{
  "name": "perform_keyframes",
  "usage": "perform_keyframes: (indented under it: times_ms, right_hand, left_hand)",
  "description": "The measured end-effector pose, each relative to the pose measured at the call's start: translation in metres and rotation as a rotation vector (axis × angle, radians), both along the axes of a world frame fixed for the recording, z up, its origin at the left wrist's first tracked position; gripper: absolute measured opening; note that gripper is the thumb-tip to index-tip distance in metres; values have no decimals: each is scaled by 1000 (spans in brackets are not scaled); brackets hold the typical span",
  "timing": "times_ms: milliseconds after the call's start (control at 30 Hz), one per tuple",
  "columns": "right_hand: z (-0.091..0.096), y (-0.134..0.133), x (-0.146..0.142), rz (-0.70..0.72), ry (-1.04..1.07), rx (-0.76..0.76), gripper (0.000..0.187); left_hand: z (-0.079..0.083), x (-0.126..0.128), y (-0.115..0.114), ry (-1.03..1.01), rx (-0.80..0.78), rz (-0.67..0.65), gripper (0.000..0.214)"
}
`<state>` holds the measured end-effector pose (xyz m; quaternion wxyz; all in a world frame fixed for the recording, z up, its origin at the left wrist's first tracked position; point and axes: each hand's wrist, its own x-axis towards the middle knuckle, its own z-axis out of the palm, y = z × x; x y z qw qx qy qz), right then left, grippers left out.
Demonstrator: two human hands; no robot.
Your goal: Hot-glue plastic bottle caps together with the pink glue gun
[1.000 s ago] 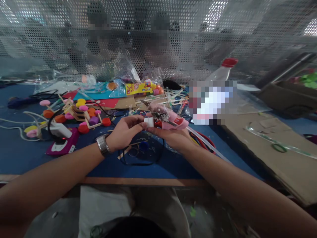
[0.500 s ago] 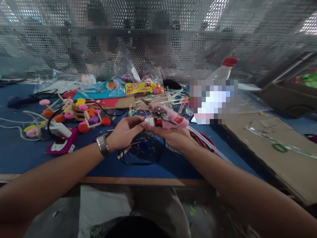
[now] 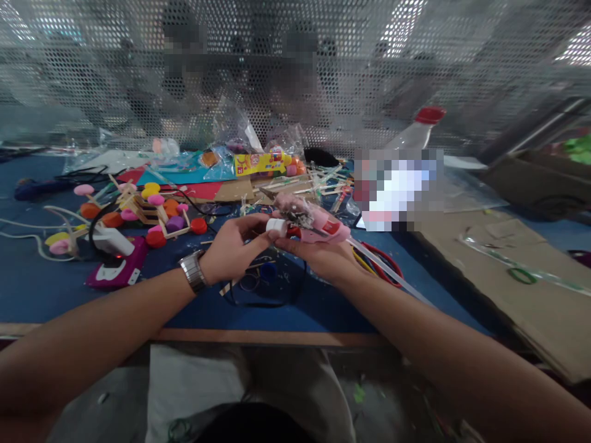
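Note:
My left hand, with a metal watch on the wrist, pinches a small white cap between thumb and fingers. My right hand is closed under a pink glue gun, holding it above the blue table. The gun's nozzle points left, close above the white cap. A clear glue stick sticks out of the gun's back toward the lower right. Both hands meet over a loop of black cable.
A stick model with coloured bottle caps lies at the left, next to a white charger on a purple block. Bags of craft parts and a red-capped bottle stand behind. Cardboard sheets cover the right. People sit behind a perforated screen.
The white cap and the glue gun have shifted slightly left and up in my hands; the gun tilts a little more over the cap.

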<state>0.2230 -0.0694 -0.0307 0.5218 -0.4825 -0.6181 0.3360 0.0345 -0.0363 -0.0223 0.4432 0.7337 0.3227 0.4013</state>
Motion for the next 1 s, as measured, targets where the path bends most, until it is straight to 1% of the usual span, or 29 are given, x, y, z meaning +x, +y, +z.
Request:
perform_keyframes:
  times_ms: [67, 167, 267, 400, 567, 700, 867, 1000]
  right_hand:
    - [0, 1, 1, 28, 60, -9, 46]
    - [1, 0, 2, 71, 94, -66, 42]
    - [3, -1, 2, 53, 90, -81, 43]
    - [3, -1, 1, 31, 84, -55, 42]
    - [1, -1, 0, 11, 97, -85, 48]
    - [3, -1, -1, -3, 89, -87, 44]
    - [2, -1, 1, 11, 86, -60, 49]
    - [-3, 2, 4, 3, 81, -52, 48]
  left_hand:
    - [0, -1, 1, -15, -11, -25, 49]
    - [0, -4, 0, 17, -15, -77, 46]
    - [2, -6, -1, 74, 55, -120, 47]
    - [2, -5, -2, 103, 141, -98, 51]
    - [0, -4, -1, 113, 177, -89, 46]
    - [1, -5, 0, 116, 194, -109, 45]
    - [1, -5, 1, 105, 166, -101, 42]
    - [-5, -2, 1, -44, 73, -89, 42]
